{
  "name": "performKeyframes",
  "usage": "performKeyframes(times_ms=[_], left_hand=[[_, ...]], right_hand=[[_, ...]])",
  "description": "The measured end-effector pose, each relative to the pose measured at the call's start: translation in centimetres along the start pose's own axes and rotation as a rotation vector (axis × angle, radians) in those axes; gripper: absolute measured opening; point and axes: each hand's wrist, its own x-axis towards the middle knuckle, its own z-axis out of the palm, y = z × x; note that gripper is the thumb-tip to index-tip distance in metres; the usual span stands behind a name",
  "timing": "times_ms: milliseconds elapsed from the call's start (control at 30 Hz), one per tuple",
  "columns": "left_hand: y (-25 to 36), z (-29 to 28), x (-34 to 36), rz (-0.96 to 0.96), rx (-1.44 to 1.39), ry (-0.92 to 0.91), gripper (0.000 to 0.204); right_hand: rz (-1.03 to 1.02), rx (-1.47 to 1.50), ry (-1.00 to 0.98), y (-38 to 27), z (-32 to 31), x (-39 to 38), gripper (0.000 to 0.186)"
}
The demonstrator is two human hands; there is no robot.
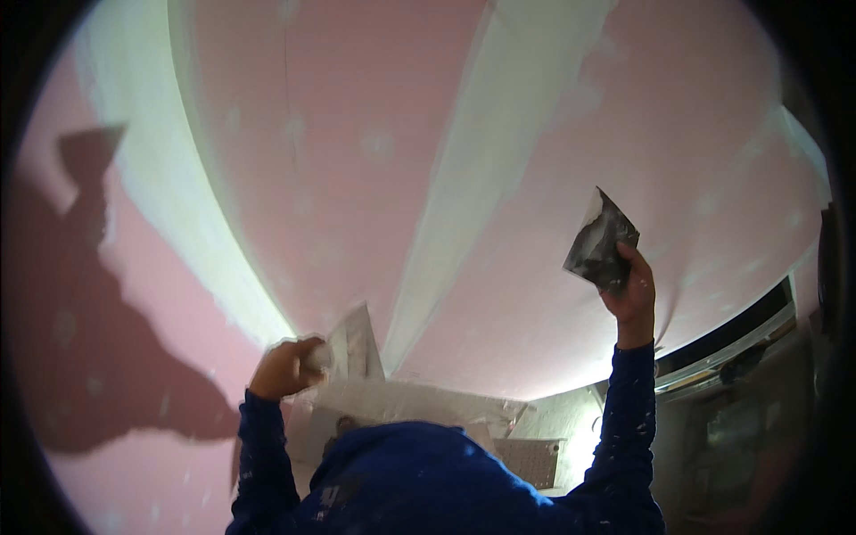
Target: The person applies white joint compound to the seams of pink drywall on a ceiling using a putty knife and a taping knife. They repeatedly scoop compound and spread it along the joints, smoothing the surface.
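Observation:
Pink drywall panels (348,116) fill most of the view, crossed by pale bands of joint compound (499,116). My right hand (635,294) is raised against the right part of the pink surface, closed round a putty knife (599,245). Its blade is dark with a light smear near the upper corner, and my thumb presses on its face. Lower and to the left, my left hand (285,367) grips a second, broad putty knife (358,343). This blade is pale and smeared, and points up and right. Neither blade can be seen clearly touching the panels.
A dark shadow of a person (98,330) falls on the left wall. A curved joint coated with compound (214,205) runs down the left. At lower right are a dark opening with a ledge (727,357) and a bright light (584,437). A perforated panel (532,459) shows behind my blue-clothed body.

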Motion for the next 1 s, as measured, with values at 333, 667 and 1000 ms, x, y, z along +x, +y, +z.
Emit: performKeyframes(times_ms=[333,667,1000], left_hand=[[-6.5,2.6,-2.5,-0.001,-0.099,0.003,0.051],[-9.7,3.1,-3.0,0.011,-0.022,0.092,0.053],[-10.6,1.5,-3.9,-0.133,-0.104,-0.022,0.052]], right_hand=[[-1.092,-1.525,0.044,-14.6,27.5,0.9,0.035],[-1.418,-2.355,0.456,-22.6,45.3,11.0,0.042],[-1.54,-2.497,0.649,-24.4,45.9,16.0,0.056]])
